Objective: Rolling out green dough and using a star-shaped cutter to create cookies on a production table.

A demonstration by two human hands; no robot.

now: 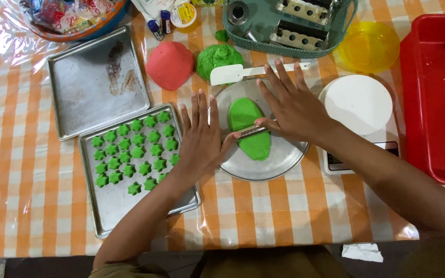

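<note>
green dough (pixel 249 128) on round metal plate (pixel 284 157), w/ roller (pixel 252 131).

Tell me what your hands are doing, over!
Left hand and right hand flat, fingers spread, on a thin metal roller. Roller lies across the green dough in the round metal pan. White spatula rests at the pan's far rim.

Table (pixel 32 206) under an orange-and-white checked cloth with clear plastic cover, dark floor (pixel 305 265) below its edge, even light
</note>
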